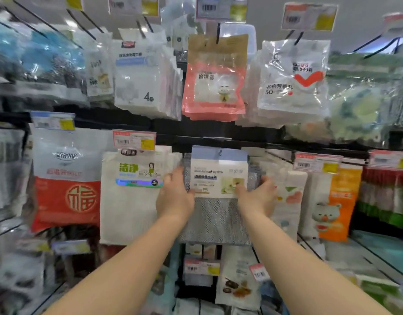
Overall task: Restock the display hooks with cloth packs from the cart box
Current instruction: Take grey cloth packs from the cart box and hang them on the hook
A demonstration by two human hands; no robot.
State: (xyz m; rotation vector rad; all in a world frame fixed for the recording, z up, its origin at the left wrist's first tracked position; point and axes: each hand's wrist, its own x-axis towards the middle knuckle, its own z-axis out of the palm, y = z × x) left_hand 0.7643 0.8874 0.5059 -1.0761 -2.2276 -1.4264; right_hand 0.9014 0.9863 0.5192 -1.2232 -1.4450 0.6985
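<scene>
Head view: left hand (176, 196) and right hand (257, 196) gripped grey mesh dishcloth pack with blue-white card (218, 178) by side edges, at middle-row hook. Step: hanging. Next: seat hole, release.

Centre of the frame: we find the cloth pack (218, 178) hanging on its hook (220, 152), our left hand (175, 194) at its left edge, our right hand (257, 195) at its right edge. Immediately left hangs a mesh pack (130, 201); directly above, a pouch (215, 80); lower right, a bear pack (332, 203).
</scene>
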